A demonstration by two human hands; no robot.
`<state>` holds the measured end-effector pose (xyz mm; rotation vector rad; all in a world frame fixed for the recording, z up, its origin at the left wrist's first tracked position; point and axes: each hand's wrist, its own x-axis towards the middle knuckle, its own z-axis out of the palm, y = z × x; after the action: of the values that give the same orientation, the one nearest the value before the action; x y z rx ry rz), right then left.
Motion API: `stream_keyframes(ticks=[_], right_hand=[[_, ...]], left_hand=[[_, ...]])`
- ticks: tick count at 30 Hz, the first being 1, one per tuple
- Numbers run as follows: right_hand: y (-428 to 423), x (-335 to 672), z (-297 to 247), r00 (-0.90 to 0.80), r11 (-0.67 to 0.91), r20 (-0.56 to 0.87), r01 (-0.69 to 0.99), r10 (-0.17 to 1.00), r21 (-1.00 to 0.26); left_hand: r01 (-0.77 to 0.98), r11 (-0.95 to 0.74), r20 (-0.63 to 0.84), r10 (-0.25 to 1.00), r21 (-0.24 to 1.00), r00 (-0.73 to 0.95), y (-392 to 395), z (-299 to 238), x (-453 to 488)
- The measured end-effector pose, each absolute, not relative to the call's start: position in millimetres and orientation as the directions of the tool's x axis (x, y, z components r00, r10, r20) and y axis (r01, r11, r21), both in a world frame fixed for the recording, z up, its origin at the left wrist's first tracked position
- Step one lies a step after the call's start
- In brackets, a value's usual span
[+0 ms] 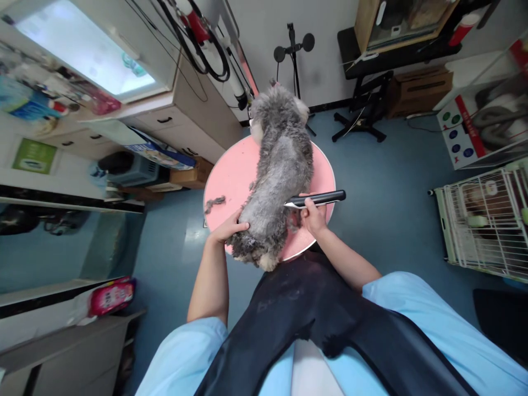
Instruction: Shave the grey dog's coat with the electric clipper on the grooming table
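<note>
A grey, curly-haired dog [284, 159] is on a round pink table [235, 170], its head away from me and its rump towards me. The hair along its back is cut short, while the sides and legs look shaggier. My left hand [230, 226] grips the dog's left hip, thumb laid over the rump and the other fingers mostly hidden. In my right hand [314, 217] is a black and silver hair clipper [317, 199], its blade end against the dog's right flank. A tuft of cut hair [215, 204] lies on the table's left side.
A black stand [292, 52] with round pads rises behind the table. Cabinets [198, 110] stand at left, with a hose [198, 55] hanging beside them. A wheeled black stand [363, 110] and a white wire cage [487, 220] are at right.
</note>
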<state>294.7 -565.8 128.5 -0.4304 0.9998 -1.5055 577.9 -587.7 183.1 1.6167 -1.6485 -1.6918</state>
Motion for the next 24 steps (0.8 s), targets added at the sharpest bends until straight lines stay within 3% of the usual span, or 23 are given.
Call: stream_keyframes(ticks=[6,12,15,18,21,24], right_hand=[[-549,290,126,0.058,0.182,-0.178,0.52,-0.982,-0.835],[-592,256,132,-0.229,-0.097,0.017,0.343,-0.973,-0.934],[-595,252,131,-0.065,-0.113,0.102,0.212,-0.993,-0.971],[-605,237,131,0.063,-0.082,0.095,0.183,-0.994,-0.98],[-655,209,153,-0.106,-0.118,0.09,0.299,-0.99,-0.947],[-738,190,199,-0.156,-0.224,0.184,0.3,-0.97,-0.927]], left_hand=[[-0.467,-0.305,-0.485,-0.808,0.83,-0.335,-588,182,579],[-0.498,-0.27,-0.476,-0.807,0.824,-0.349,-595,183,580],[-0.552,-0.253,-0.501,-0.786,0.794,-0.361,-599,188,585],[-0.655,-0.232,-0.505,-0.821,0.719,-0.264,-606,202,586],[-0.734,-0.116,-0.274,-0.957,0.669,-0.098,-620,225,558],[-0.778,0.146,0.046,-0.988,0.611,-0.149,-642,245,492]])
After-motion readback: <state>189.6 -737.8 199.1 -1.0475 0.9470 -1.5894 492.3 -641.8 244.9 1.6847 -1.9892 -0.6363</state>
